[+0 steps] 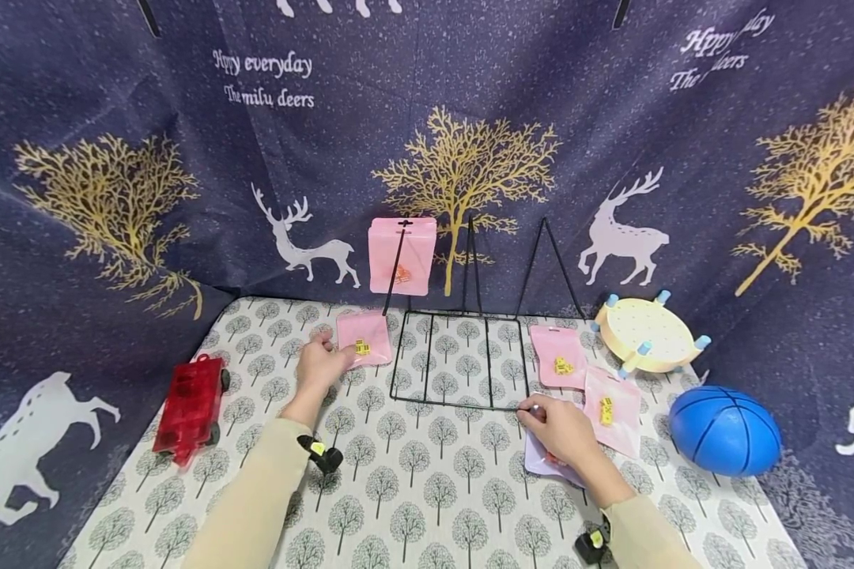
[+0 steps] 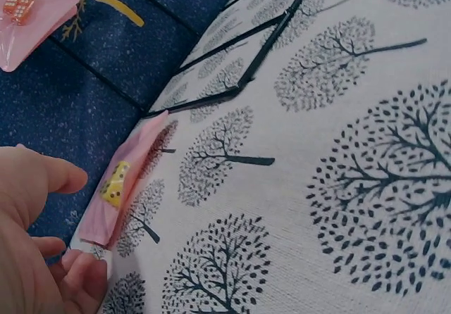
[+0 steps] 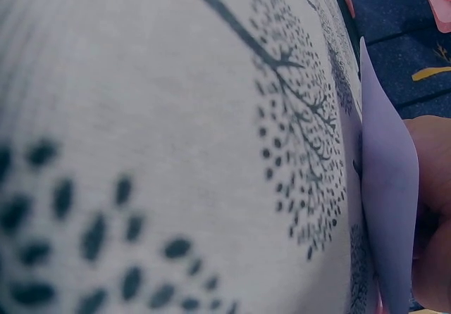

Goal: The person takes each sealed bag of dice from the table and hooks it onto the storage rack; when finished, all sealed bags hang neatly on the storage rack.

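Note:
A black wire display rack point(image 1: 459, 405) stands at the middle back, with pink zip bags point(image 1: 387, 253) hung on its left hook; the front one holds red dice. My left hand point(image 1: 320, 363) is beside a pink bag with yellow dice point(image 1: 363, 340), left of the rack. In the left wrist view its thumb and fingers are spread at that bag's near end. With thumb and fingertips brought together, my right hand point(image 1: 558, 427) pinches the rack's front right corner. Under it is a purple bag point(image 1: 544, 462), partly covered; in the right wrist view this bag point(image 3: 387, 180) overlaps the fingers.
Two more pink bags with yellow dice, one farther back point(image 1: 555, 340) and one nearer point(image 1: 629, 395), lie right of the rack. A round cream stand point(image 1: 648, 332) with blue-tipped legs and a blue ball point(image 1: 724, 431) are at the right. At the left is a red toy car point(image 1: 192, 403).

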{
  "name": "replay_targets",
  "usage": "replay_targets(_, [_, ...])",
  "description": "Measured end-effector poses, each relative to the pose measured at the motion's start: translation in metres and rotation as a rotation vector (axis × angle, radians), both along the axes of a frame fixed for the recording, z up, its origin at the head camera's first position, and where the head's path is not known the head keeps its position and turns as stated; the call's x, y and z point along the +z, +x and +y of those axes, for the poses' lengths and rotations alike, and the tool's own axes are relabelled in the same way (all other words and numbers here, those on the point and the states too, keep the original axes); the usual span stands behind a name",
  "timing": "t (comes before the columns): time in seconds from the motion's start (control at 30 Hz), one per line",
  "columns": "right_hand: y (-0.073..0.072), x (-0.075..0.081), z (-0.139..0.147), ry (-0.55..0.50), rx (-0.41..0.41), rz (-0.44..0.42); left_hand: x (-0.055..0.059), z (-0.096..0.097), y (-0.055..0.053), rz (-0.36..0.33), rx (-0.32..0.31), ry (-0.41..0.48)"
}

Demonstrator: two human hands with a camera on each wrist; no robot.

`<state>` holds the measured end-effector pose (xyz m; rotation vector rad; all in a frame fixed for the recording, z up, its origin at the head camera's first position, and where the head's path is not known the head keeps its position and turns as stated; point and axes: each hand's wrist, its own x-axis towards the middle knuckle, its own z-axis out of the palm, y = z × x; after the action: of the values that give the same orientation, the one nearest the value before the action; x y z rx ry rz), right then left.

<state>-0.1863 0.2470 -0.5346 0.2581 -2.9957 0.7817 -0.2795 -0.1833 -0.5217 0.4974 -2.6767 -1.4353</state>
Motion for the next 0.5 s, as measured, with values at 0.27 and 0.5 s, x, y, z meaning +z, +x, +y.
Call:
replay_targets(0.27, [0.0,0.001,0.0,0.001,-0.004,-0.003,-0.001,0.009,0.001,-0.006,-0.049,-0.114])
replay_targets(0.5, [0.0,-0.002,0.0,-0.001,-0.005,0.005,-0.002,0.016,0.0,-0.036,-0.016,-0.185])
